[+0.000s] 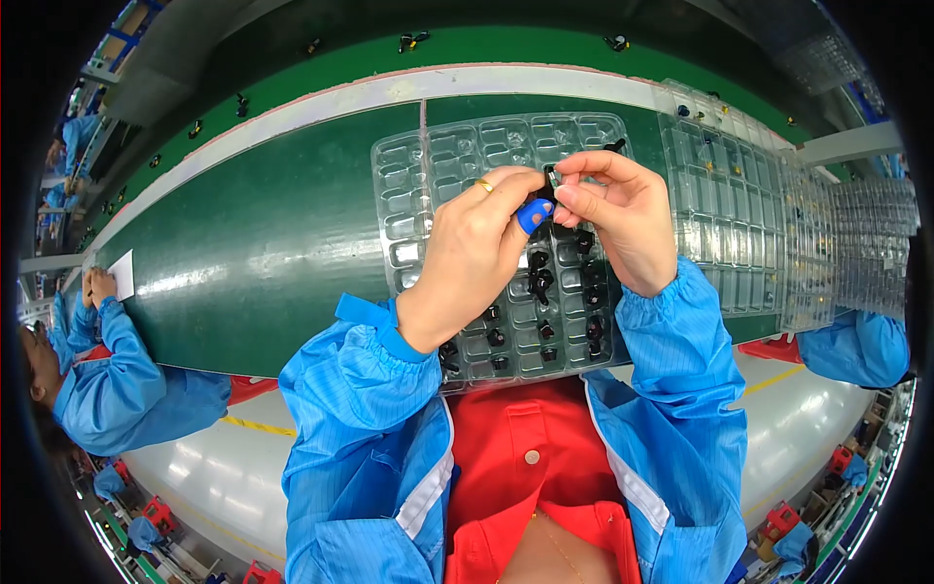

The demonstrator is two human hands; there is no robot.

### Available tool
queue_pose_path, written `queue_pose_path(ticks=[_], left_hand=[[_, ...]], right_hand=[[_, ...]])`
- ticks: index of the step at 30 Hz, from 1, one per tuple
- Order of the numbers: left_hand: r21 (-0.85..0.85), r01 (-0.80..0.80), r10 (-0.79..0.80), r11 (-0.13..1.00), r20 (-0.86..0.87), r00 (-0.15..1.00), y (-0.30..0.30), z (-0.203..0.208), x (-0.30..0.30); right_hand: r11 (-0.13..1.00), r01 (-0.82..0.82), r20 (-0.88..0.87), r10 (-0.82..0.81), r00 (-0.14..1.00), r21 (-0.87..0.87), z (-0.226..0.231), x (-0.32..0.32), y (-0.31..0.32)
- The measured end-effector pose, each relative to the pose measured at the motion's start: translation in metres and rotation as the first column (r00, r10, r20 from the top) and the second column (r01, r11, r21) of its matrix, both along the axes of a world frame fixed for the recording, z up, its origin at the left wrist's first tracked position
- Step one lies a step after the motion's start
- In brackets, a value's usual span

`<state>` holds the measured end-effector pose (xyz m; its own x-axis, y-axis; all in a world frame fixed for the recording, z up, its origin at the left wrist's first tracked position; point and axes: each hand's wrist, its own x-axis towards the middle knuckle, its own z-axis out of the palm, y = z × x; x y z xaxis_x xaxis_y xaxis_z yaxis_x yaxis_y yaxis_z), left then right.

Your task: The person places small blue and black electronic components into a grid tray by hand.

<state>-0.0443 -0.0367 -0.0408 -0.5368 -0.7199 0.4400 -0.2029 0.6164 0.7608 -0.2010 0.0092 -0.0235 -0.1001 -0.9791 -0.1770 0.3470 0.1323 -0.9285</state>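
Note:
My left hand [472,243] and my right hand [628,209] meet over a clear plastic compartment tray [396,204]. Between their fingertips is a small black part [548,191] with a shiny light bit at its upper end. The left fingers, a blue cover on the thumb, are closed round the black part. Pinched together, the right thumb and forefinger grip the shiny bit [556,178]; its exact kind is too small to tell. Several black parts [541,282] lie in the tray's near compartments, partly hidden by my hands. Another black piece [615,146] rests at the tray's far right corner.
The tray lies on a green work table [253,243]. Stacked clear trays [730,214] stand to the right. Beyond a pale rail [341,102] runs a green strip [506,49] carrying several small parts. Co-workers in blue sleeves [136,380] sit on both sides.

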Motion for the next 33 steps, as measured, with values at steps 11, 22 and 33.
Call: queue_pose_path(ticks=[11, 22, 33], left_hand=[[-0.174, 0.01, 0.006, 0.985, 0.091, 0.996, 0.0, 0.004, 0.001], [0.094, 0.1, -0.103, 0.991, 0.029, 0.994, 0.005, 0.01, 0.003], [0.366, 0.123, -0.04, 0.922, -0.227, 0.973, 0.006, 0.004, 0.003]], right_hand=[[0.995, -0.058, 0.077, 0.052, 0.996, 0.085, 0.001, -0.002, 0.001], [0.986, -0.147, 0.277, 0.121, 0.953, 0.077, -0.001, -0.002, 0.002], [0.818, -0.215, -0.786, -0.386, 0.483, -0.533, 0.013, 0.003, 0.009]])
